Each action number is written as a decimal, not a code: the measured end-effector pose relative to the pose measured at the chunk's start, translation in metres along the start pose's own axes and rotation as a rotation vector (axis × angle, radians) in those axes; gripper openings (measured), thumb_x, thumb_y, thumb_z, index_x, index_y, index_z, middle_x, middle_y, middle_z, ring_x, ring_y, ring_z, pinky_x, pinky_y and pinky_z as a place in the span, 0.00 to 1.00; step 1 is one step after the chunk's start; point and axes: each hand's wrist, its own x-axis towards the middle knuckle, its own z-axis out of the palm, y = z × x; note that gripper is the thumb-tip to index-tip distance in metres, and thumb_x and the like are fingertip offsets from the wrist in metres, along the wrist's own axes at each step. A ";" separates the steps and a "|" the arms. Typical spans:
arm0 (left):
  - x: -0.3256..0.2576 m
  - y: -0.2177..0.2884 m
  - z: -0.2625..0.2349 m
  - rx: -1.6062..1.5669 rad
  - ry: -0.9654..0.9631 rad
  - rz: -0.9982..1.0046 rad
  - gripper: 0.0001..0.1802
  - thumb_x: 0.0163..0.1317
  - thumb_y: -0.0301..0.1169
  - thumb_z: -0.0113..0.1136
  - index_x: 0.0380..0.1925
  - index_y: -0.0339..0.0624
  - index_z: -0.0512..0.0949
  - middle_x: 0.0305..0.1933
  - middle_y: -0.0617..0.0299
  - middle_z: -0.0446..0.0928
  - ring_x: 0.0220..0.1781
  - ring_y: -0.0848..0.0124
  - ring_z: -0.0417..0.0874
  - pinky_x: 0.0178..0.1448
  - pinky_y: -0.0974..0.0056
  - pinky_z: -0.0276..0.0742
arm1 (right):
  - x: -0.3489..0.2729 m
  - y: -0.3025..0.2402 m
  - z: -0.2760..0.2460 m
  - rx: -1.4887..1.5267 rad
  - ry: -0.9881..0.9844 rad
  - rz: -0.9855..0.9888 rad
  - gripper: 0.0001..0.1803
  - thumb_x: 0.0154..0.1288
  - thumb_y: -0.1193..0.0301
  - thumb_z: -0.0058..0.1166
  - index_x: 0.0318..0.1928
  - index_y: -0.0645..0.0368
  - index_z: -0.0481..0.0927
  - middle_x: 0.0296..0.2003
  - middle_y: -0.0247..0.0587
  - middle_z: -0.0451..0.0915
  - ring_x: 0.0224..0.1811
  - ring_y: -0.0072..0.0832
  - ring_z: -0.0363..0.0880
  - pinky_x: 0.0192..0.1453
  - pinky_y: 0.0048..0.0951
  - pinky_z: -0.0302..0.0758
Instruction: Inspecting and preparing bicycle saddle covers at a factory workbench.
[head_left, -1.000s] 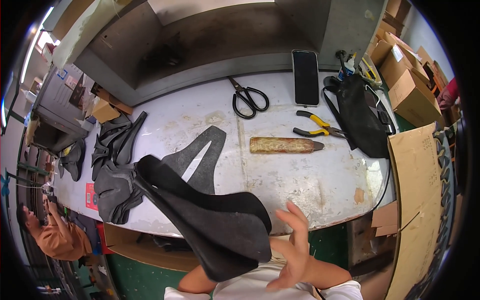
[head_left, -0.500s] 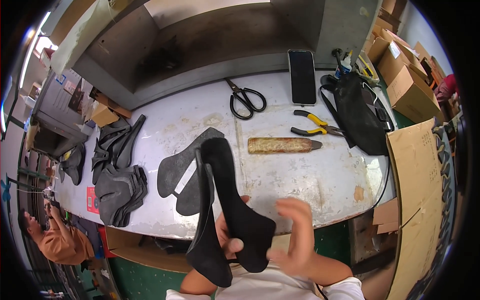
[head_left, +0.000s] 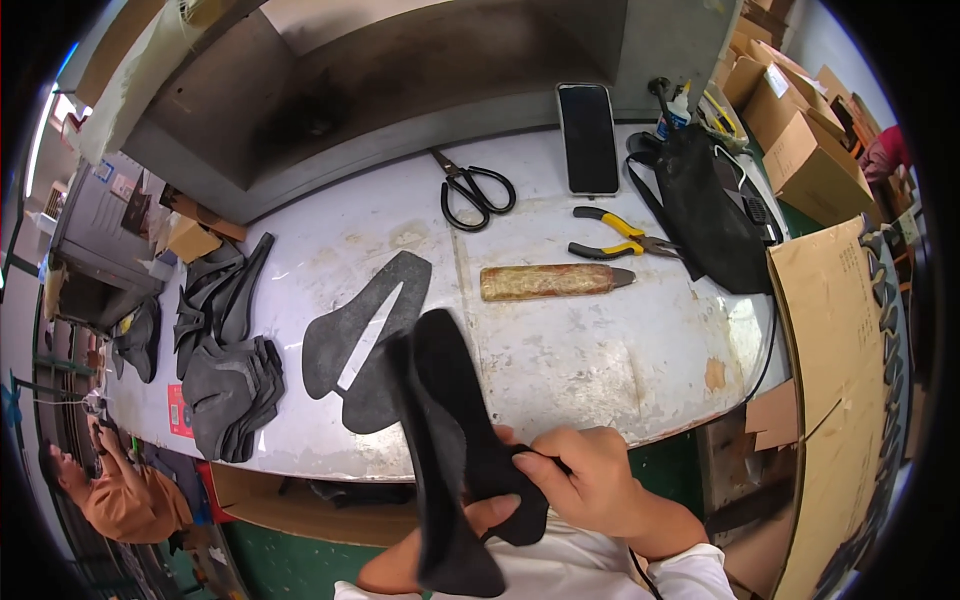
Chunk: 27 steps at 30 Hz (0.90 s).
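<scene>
**Both hands on a dark saddle-shaped piece at the near edge**

While we look down, our right hand [head_left: 590,480] is pinched shut on the wide end of a black saddle-shaped piece [head_left: 450,440], thumb on top. Our left hand [head_left: 470,520] sits beneath it, mostly hidden, with fingertips closed on the same piece. We hold it tilted on edge, over the near rim of the white surface [head_left: 600,350], its narrow end pointing away from us. Just beyond it a flat grey cut-out [head_left: 365,335] lies on the surface. To the left sits a stack of dark pieces [head_left: 225,375]. Farther off lie a wooden-handled tool [head_left: 550,281], yellow-handled pliers [head_left: 615,235], black scissors [head_left: 475,190], a phone [head_left: 587,138] and a black bag [head_left: 710,205].
</scene>
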 end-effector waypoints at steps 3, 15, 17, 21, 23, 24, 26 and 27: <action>0.000 0.005 0.022 -0.081 0.009 0.094 0.41 0.56 0.32 0.65 0.70 0.43 0.58 0.74 0.48 0.57 0.78 0.54 0.53 0.79 0.49 0.47 | 0.003 -0.002 0.002 0.256 -0.028 0.157 0.09 0.67 0.70 0.59 0.32 0.61 0.76 0.16 0.39 0.73 0.15 0.26 0.74 0.19 0.27 0.66; -0.019 0.016 0.002 0.309 0.005 -0.165 0.27 0.65 0.31 0.60 0.61 0.32 0.66 0.56 0.57 0.74 0.60 0.71 0.73 0.64 0.64 0.67 | 0.003 0.002 -0.012 0.496 -0.136 0.386 0.11 0.72 0.67 0.54 0.34 0.62 0.78 0.16 0.30 0.70 0.19 0.12 0.64 0.21 0.20 0.60; -0.016 0.018 -0.003 0.513 -0.082 -0.156 0.24 0.67 0.29 0.58 0.61 0.32 0.66 0.56 0.57 0.73 0.58 0.71 0.73 0.63 0.65 0.68 | 0.009 -0.001 -0.021 0.196 -0.240 0.270 0.11 0.72 0.70 0.54 0.33 0.63 0.77 0.20 0.28 0.75 0.23 0.11 0.67 0.24 0.20 0.66; -0.023 0.021 0.013 0.368 -0.075 -0.123 0.30 0.65 0.31 0.62 0.63 0.32 0.63 0.47 0.60 0.77 0.50 0.74 0.76 0.51 0.70 0.73 | 0.006 0.011 -0.008 0.302 -0.276 0.325 0.11 0.72 0.69 0.54 0.34 0.63 0.77 0.23 0.27 0.75 0.26 0.11 0.68 0.27 0.19 0.67; -0.023 0.019 0.008 0.418 -0.093 -0.154 0.30 0.65 0.31 0.63 0.63 0.32 0.63 0.47 0.60 0.77 0.49 0.74 0.76 0.51 0.70 0.73 | -0.005 0.014 0.013 0.898 -0.203 0.554 0.12 0.73 0.66 0.53 0.35 0.63 0.78 0.27 0.27 0.76 0.29 0.11 0.68 0.31 0.18 0.67; -0.023 0.017 0.002 0.470 -0.106 -0.184 0.30 0.64 0.31 0.63 0.62 0.32 0.64 0.46 0.60 0.77 0.49 0.74 0.76 0.51 0.70 0.73 | -0.009 0.011 0.014 0.930 -0.191 0.585 0.14 0.74 0.65 0.51 0.36 0.63 0.77 0.29 0.26 0.75 0.32 0.11 0.67 0.35 0.17 0.67; -0.021 0.012 -0.014 0.574 -0.148 -0.249 0.30 0.64 0.31 0.63 0.62 0.31 0.64 0.45 0.60 0.78 0.48 0.74 0.77 0.50 0.70 0.72 | -0.013 0.014 0.012 0.905 -0.196 0.579 0.14 0.74 0.64 0.51 0.35 0.64 0.77 0.28 0.27 0.74 0.31 0.12 0.68 0.35 0.17 0.67; -0.020 0.007 -0.023 0.626 -0.167 -0.283 0.31 0.64 0.31 0.64 0.62 0.31 0.64 0.45 0.61 0.78 0.48 0.75 0.77 0.50 0.70 0.72 | -0.014 0.016 0.010 0.886 -0.204 0.579 0.15 0.74 0.64 0.51 0.35 0.64 0.76 0.28 0.27 0.74 0.30 0.12 0.68 0.34 0.17 0.66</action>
